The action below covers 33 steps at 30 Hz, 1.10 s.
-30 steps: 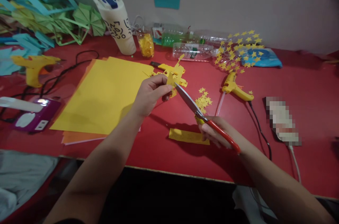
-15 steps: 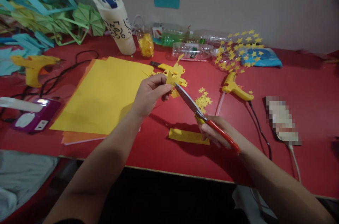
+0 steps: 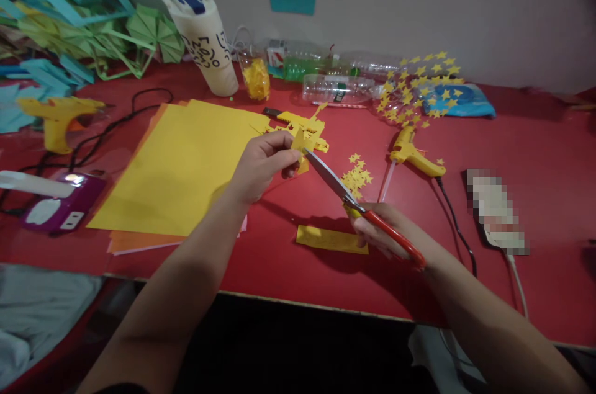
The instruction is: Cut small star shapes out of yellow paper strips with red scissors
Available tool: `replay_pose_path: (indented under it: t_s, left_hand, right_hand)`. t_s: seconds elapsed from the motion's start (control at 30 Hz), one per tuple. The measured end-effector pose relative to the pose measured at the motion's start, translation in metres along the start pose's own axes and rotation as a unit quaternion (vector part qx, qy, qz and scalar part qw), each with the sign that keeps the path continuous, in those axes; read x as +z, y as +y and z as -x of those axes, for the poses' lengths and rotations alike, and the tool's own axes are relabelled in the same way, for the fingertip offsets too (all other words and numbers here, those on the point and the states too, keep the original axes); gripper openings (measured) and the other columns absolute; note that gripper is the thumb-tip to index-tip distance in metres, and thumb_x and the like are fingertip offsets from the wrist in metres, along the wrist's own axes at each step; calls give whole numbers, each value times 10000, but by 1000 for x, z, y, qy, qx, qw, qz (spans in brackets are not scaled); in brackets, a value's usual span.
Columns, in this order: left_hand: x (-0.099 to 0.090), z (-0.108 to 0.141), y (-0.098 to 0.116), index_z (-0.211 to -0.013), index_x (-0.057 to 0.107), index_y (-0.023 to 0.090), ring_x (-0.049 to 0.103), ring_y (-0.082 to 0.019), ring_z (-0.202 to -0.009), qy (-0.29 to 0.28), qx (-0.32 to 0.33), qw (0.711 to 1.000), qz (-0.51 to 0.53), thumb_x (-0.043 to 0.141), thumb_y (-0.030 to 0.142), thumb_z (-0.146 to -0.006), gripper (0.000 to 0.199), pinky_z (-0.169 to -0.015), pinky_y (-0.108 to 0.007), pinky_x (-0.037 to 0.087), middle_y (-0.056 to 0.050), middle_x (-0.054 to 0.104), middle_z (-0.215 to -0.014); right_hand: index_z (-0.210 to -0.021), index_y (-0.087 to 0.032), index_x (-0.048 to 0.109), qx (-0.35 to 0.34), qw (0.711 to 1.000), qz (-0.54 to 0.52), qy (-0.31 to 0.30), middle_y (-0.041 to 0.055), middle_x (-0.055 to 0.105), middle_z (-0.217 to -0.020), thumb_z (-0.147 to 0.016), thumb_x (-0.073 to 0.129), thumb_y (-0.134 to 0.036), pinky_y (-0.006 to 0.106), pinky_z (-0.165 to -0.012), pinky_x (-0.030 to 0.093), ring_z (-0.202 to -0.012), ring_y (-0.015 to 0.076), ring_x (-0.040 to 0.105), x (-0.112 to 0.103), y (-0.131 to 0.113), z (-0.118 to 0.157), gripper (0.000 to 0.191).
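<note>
Holding scissors (image 3: pixel 354 200) to a small yellow paper piece (image 3: pixel 298 141) at mid-frame.
The left hand (image 3: pixel 261 161), just left of centre, pinches the piece between thumb and fingers; the right hand (image 3: pixel 399 220), lower right of centre, is curled around the red handles, the blade tips at the paper. Yellow stars (image 3: pixel 357 178) lie loose right of centre.

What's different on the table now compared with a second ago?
The tip of the scissors has edged slightly left, and a loose paper strip on the yellow scraps has dipped. Nothing was gripped or released: the left hand still pinches a yellow paper piece, the right hand the scissors. The star pile looks unchanged.
</note>
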<state>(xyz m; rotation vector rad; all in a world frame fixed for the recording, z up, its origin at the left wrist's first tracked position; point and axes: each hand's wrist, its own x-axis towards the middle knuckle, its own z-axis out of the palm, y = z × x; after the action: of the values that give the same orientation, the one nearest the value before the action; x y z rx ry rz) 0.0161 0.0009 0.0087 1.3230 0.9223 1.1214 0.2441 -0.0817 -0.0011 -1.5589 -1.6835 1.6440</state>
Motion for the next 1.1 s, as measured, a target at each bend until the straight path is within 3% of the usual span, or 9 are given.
replay_pose_path:
  t_s: [0.33,0.63,1.1]
  left_hand:
    - [-7,0,1,-574,564,173,492,-66,-436,-8,-14,1000,-14,632,204,-642,101,-412,-196,400,27,543,-495]
    - [-9,-1,-5,-595,576,175,504,-64,-442,2,3,999,-33,644,217,-679,116,-431,-195,422,30,548,-511]
    - [-7,-1,2,-595,582,170,491,-56,-438,8,11,999,-31,630,190,-683,102,-448,-196,422,29,557,-514]
  right_hand:
    - [-598,-209,462,-70,997,3,-39,-69,421,-419,-765,559,-742,202,-319,231,-311,51,350,-6,-5,0,567]
    - [-677,-201,502,-38,998,-11,-48,-56,475,-453,-823,543,-689,193,-313,269,-303,52,362,-9,11,0,510]
    - [-659,-202,476,-34,999,-1,-39,-45,504,-474,-807,533,-718,189,-323,294,-301,45,373,-7,8,1,540]
